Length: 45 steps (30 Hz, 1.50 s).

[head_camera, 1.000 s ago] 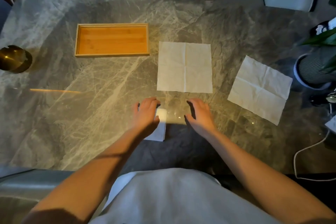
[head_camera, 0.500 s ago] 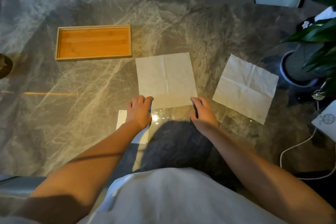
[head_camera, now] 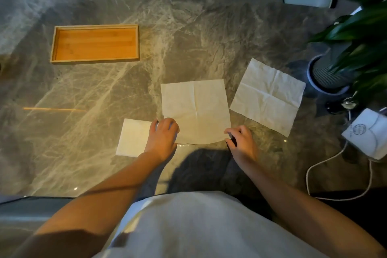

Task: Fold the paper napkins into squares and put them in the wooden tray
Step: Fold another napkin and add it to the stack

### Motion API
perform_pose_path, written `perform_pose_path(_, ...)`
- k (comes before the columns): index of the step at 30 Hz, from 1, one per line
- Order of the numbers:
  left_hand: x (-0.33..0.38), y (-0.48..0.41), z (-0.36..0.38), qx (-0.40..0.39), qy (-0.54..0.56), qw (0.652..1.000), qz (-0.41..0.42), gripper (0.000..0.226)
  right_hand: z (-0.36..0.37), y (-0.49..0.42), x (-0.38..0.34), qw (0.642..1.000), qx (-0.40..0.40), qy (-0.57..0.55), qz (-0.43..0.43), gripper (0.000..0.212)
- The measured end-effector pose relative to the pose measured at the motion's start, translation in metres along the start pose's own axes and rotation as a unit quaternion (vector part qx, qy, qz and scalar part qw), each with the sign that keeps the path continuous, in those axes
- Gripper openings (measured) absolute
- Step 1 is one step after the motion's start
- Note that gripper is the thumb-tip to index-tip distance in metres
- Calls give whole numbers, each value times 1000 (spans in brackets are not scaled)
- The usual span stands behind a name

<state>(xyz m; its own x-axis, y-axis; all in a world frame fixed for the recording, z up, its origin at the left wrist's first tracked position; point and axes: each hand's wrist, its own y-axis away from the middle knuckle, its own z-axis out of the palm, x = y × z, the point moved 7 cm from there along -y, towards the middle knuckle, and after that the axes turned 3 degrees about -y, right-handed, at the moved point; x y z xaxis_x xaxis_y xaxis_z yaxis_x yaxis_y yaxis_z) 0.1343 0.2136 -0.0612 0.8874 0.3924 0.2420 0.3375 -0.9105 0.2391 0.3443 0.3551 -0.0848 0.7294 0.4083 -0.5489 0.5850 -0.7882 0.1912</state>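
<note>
Marble table (head_camera: pixel 209 37) bears folded napkin (head_camera: pixel 132 138) (right edge hidden) under left hand (head_camera: pixel 163 140).

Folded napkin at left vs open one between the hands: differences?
The folded napkin is a small square; the open napkin is far larger, cross-creased. The left hand and right hand are at the open napkin's near corners; the folded napkin lies flat beside them. Both white, outside the wooden tray.

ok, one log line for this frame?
left grip: on middle napkin near-left corner, hold unclear | right grip: pinches near-right corner | folded napkin: on table | wooden tray: empty | right napkin: flat, untouched
</note>
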Motion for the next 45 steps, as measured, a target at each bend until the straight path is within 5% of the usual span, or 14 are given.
perform_pose_path(5, 13, 20, 6, 30, 20, 999, 17, 44, -1, 13, 7, 999, 21, 11, -42, 4)
perform_pose_path(15, 8, 42, 21, 4, 68, 998, 9, 61, -4, 59, 7, 992, 4, -85, -91, 13)
perform_pose_path(22, 10, 51, 8, 44, 172, 984, 14, 34, -15, 69, 17, 988, -29, -150, -17, 7)
perform_pose_path(28, -1, 58, 22, -10, 221, 973, -67, 43, -15, 72, 19, 983, -58, -174, 17, 40)
perform_pose_path(42, -7, 55, 24, 11, 319, 939, -130, 18, -9, 44, 23, 970, -6, -220, 106, 4)
perform_pose_path(45, -9, 53, 29, 21, 300, 942, -149, 11, -10, 46, 30, 964, 15, -226, 137, 14)
